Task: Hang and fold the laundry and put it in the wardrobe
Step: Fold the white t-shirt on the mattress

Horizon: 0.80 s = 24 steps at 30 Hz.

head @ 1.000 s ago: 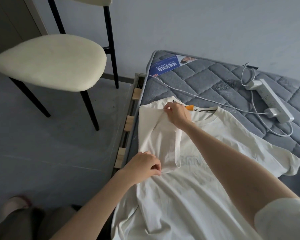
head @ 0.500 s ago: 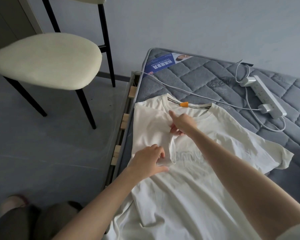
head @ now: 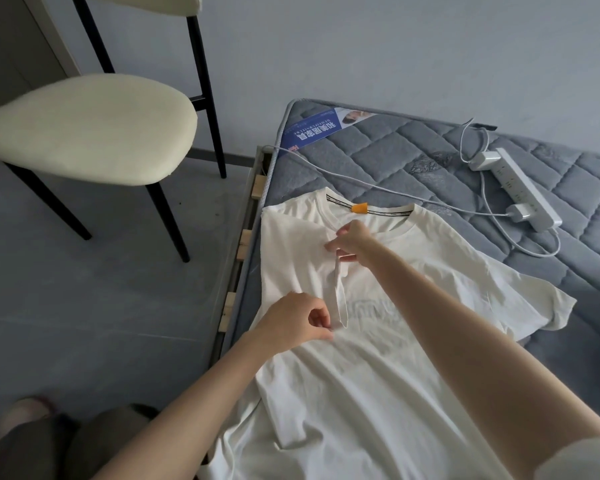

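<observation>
The left forearm is angling in over the near left edge of the shirt. The left hand is hanging above the shirt's left half, knuckles up, thumb and fingers curling together and pinching the cloth. The right forearm is crossing the shirt's chest. The right hand is holding just below the shirt's collar, its fingertips pinching a fold of cloth.

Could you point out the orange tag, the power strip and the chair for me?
orange tag [head: 359, 207]: head view, middle of the tag.
power strip [head: 523, 184]: head view, its white top face.
chair [head: 84, 129]: head view, cream seat cushion.
</observation>
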Available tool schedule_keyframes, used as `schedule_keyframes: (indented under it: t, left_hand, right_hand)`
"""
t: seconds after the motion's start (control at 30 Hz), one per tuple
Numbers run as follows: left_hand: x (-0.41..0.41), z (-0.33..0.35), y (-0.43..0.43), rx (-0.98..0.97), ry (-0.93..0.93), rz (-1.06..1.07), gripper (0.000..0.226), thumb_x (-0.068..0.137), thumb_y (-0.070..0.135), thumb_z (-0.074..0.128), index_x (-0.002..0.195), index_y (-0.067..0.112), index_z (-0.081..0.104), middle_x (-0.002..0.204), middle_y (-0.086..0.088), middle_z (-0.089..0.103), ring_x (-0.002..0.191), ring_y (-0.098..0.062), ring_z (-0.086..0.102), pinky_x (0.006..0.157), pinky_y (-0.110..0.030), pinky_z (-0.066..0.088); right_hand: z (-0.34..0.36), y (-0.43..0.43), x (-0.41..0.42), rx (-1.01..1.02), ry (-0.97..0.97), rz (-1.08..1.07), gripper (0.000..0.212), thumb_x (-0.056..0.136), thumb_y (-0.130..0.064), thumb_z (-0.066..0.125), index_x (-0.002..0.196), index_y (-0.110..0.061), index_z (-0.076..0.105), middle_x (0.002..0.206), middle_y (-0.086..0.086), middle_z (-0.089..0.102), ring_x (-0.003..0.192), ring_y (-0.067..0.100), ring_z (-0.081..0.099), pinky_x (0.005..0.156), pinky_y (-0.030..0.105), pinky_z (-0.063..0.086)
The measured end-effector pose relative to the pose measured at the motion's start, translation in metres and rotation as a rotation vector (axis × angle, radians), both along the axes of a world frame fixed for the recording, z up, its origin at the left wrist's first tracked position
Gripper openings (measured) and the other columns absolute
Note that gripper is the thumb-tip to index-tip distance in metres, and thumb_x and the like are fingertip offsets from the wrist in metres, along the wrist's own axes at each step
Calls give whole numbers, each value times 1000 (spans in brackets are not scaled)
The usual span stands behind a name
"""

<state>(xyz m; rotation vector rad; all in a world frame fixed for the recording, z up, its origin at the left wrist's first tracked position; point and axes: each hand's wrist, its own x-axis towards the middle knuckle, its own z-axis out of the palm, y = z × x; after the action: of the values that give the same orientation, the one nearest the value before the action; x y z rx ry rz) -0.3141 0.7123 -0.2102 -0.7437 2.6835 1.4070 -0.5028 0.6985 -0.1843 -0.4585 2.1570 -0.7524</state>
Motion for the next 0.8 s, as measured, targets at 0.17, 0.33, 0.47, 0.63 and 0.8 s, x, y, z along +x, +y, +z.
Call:
schedule_keyframes:
  t: [0.17, 0.33, 0.47, 0.63, 0.8]
  left_hand:
    - [0, 2, 1, -23, -22, -13, 17, 70, 33, 78, 73, 25, 64, 68, 14, 61, 66, -1, 57, 65, -18, 45]
    - [1, -3, 5, -20, -110, -54, 13, 75, 35, 72, 79, 24, 67, 75, 13, 64, 75, -5, 60, 72, -23, 48]
    - [4, 1, 6, 77, -39, 79, 14, 81, 40, 64, 76, 27, 66, 73, 17, 65, 66, -1, 57, 66, -20, 45]
    - [3, -5, -3, -349, 61, 160, 22, 90, 34, 55, 110, 28, 62, 120, 9, 55, 113, -11, 46, 96, -27, 33]
    - [6, -19, -6, -432, -237, 80, 79, 86, 55, 51, 148, 37, 5, 158, 0, -13, 144, -21, -16, 114, -51, -8]
  right_hand:
    - [-12, 12, -7, -127, 139, -144, 18, 82, -2, 55, 95, -10, 45, 90, 5, 49, 85, 24, 54, 70, 39, 55]
    - [-29, 30, -6, -101, 231, -71, 13, 83, -2, 50, 92, -10, 47, 91, 10, 54, 56, 19, 52, 42, 28, 47]
    - [-27, 34, -6, -173, 29, -216, 24, 85, -13, 61, 102, -10, 44, 95, 10, 54, 60, 18, 56, 41, 24, 49]
    - [-22, 23, -10, -285, -231, -350, 28, 85, -21, 68, 104, -7, 54, 88, 10, 58, 63, 20, 57, 51, 26, 43]
    - [-25, 20, -10, -356, -204, -482, 34, 82, -6, 68, 111, -12, 51, 75, 5, 56, 55, 13, 49, 48, 23, 41]
